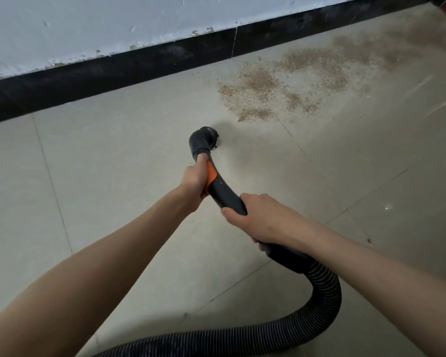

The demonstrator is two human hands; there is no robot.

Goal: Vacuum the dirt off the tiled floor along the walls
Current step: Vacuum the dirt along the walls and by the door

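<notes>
**Dirt ahead and to the right of the nozzle**

The dirt [281,83] lay scattered on the tiled floor [113,176] beside the black skirting [113,70], stretching away rightward along the wall [75,27]. The brush nozzle [204,141] stood just short of its near edge, pointing that way. The left hand [195,180], the nearer one, gripped the handle [223,193] behind the nozzle; the right hand [260,217] clasped it further back, where the ribbed hose [325,292] looped off.
</notes>
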